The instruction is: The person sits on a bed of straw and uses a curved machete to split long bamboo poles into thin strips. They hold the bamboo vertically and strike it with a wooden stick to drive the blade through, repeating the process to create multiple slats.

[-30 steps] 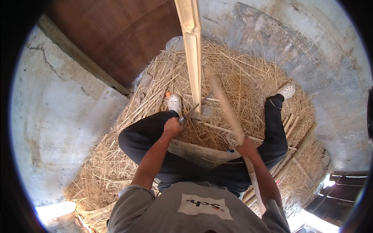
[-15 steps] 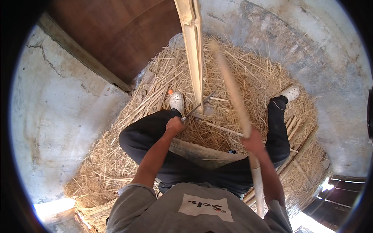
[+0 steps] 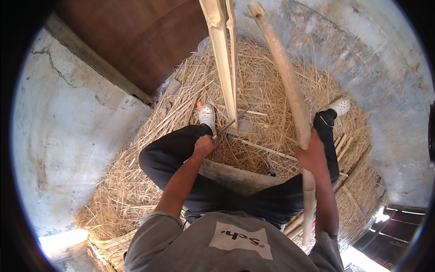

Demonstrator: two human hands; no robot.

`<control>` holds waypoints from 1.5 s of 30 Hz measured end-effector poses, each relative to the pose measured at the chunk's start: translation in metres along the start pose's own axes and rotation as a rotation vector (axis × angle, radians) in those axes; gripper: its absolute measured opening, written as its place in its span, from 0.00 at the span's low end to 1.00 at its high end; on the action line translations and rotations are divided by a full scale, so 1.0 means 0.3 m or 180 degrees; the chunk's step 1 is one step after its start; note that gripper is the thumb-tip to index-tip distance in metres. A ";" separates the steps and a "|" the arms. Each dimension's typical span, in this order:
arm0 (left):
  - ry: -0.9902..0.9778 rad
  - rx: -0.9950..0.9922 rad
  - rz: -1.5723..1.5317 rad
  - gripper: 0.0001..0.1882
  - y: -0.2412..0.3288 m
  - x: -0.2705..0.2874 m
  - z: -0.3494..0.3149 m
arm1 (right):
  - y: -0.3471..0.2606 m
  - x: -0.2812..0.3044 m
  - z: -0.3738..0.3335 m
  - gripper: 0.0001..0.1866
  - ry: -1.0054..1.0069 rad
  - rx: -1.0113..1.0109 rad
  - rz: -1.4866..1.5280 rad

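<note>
A knife handle is clasped in the closed grip of the left hand (image 3: 204, 146), just left of the picture's centre. The knife (image 3: 230, 124) runs from that hand toward 1 o'clock, and its blade is set against the lower part of a pale split bamboo pole (image 3: 222, 59). The pole is seen standing upright from between the feet, at about 12 o'clock from the picture's centre, and is cut off by the upper edge of the view; a lengthwise split is visible along it.

A thick wooden stick (image 3: 290, 95) is held in the closed grip of the right hand (image 3: 312, 156), at about 3 o'clock from the left hand. The stick is raised, its free end lying near the top edge at 12 o'clock from that hand, while its lower end extends past the wrist toward 6 o'clock. The stick is well apart from the knife.

The person is seated, in dark trousers (image 3: 181, 158) and white shoes (image 3: 207, 115), on a heap of straw (image 3: 272, 81). Further bamboo strips (image 3: 349, 167) are noted lying on the straw at 3 o'clock from the right hand. The heap is bounded by grey concrete walls (image 3: 68, 136) and a brown wooden panel (image 3: 140, 41) at 11 o'clock.
</note>
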State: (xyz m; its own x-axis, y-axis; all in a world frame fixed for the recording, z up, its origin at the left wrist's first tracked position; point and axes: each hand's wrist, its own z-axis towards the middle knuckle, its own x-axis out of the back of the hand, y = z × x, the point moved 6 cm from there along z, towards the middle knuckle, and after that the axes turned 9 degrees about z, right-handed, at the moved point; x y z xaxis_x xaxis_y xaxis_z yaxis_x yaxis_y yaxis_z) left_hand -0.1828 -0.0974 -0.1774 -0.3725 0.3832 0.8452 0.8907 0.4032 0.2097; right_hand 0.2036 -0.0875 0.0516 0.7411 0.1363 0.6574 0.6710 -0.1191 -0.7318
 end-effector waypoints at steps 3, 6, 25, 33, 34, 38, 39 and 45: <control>0.0093 -0.0080 0.0034 0.19 -0.036 -0.068 0.052 | 0.256 -0.282 -0.014 0.29 -0.0399 -0.0315 -0.0332; -0.0041 0.0022 0.0051 0.18 -0.030 -0.065 0.062 | 0.393 -0.449 -0.036 0.29 -0.1342 -0.1062 -0.0376; 0.0038 -0.0175 0.0197 0.17 0.022 -0.004 0.071 | 0.487 -0.559 0.023 0.28 -0.1340 -0.0995 -0.0279; -0.0127 0.0034 0.0313 0.15 -0.015 -0.092 0.034 | 0.094 -0.111 0.041 0.31 -0.0432 -0.0512 0.0062; -0.0210 0.0022 0.0293 0.15 -0.007 -0.087 0.013 | 0.071 -0.051 0.056 0.32 -0.0122 -0.0176 -0.0141; -0.0211 0.0014 0.0255 0.15 0.004 -0.055 -0.003 | 0.060 -0.110 0.043 0.34 -0.0024 -0.0159 -0.0233; -0.0168 -0.0013 0.0274 0.15 0.012 -0.058 0.003 | 0.192 -0.236 0.031 0.34 -0.0097 -0.0255 -0.0353; -0.0323 -0.0153 0.0526 0.16 -0.024 -0.123 0.079 | 0.489 -0.535 0.021 0.32 -0.1521 -0.1076 -0.0552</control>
State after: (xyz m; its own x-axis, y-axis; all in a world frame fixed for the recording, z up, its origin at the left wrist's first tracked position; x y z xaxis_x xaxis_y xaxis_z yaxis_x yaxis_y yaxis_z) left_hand -0.1816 -0.0948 -0.2218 -0.2425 0.5236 0.8168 0.9524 0.2889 0.0976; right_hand 0.1830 -0.1208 -0.1625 0.5814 0.5985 0.5511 0.8087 -0.3507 -0.4723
